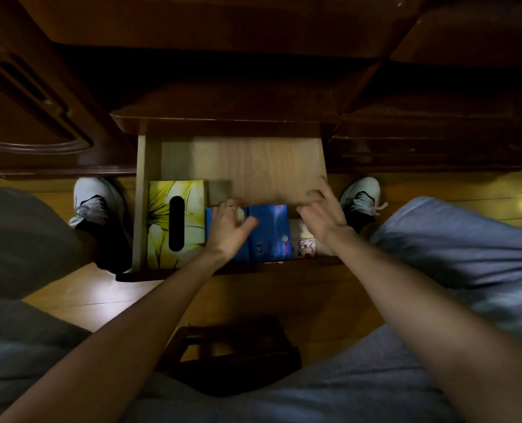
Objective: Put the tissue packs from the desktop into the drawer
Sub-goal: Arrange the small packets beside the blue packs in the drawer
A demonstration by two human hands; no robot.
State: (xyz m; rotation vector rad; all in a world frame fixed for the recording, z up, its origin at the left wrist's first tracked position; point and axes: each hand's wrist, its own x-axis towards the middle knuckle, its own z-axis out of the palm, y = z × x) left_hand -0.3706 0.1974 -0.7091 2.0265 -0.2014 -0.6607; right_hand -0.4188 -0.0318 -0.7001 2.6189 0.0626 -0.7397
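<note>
Left hand (230,228) flat on glossy blue tissue packs (269,233), right hand (322,213) loosely spread, inside pale wooden drawer (253,160).

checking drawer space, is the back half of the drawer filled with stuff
No, the far part of the drawer shows bare wood; the yellow tissue box and blue tissue packs sit along its near edge.

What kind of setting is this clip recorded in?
Probably a home room, at a dark wooden desk: an open drawer holding a yellow tissue box, polished wood floor, a small stool below.
</note>
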